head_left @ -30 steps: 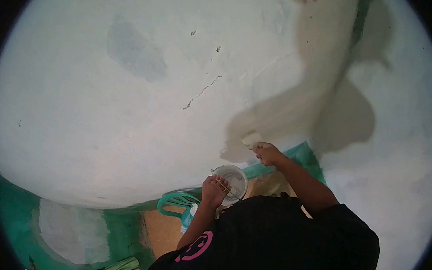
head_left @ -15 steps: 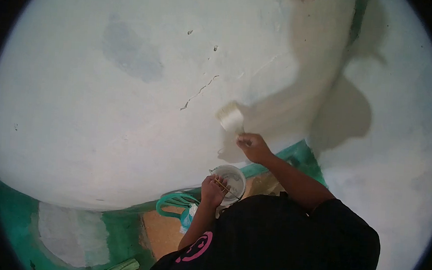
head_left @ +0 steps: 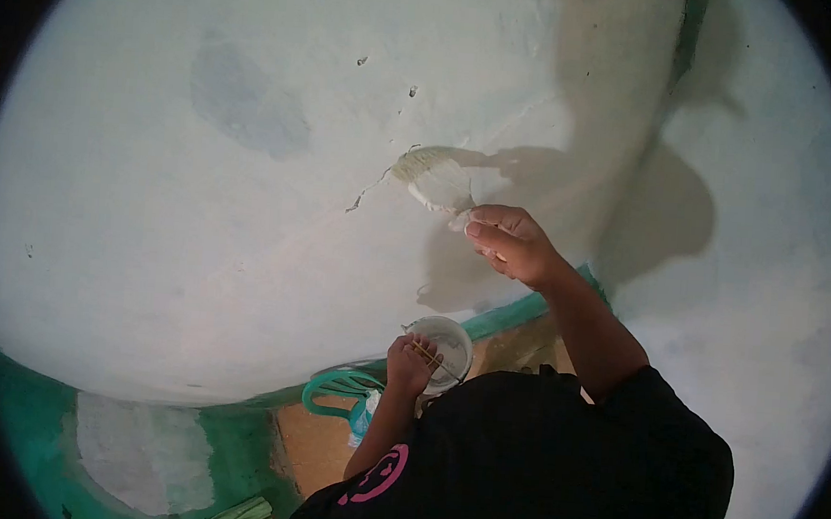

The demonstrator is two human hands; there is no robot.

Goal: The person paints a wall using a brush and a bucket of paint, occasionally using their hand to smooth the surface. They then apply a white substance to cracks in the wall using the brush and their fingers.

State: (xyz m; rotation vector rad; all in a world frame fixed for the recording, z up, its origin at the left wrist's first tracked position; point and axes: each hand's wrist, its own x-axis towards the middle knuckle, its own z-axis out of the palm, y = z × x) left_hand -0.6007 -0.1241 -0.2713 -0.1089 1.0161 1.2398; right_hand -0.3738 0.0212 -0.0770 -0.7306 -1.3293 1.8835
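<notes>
A wide paintbrush [head_left: 436, 182], white with pale bristles, is in my right hand [head_left: 514, 245], its handle between closed fingers. The bristles are at the white wall [head_left: 273, 251], beside the upper end of a thin dark crack [head_left: 368, 192]. Lower down, my left hand [head_left: 412, 364] is closed at the rim of a small pale bucket [head_left: 450, 342]. Thin yellowish strands or a stick cross that hand and the bucket's mouth; I cannot make out which. Whitish stuff shows inside the bucket.
A green plastic chair [head_left: 327, 384] with a bluish-white bag [head_left: 363, 413] stands left of the bucket. Green paint borders the wall's foot, with a grey-white patch [head_left: 142, 452]. A wall corner runs at the right. Green stalks [head_left: 238, 517] lie at the bottom.
My right hand has moved up and slightly right with the paintbrush, bringing its bristles up and left to the crack's upper end. My left hand and the bucket have hardly moved.
</notes>
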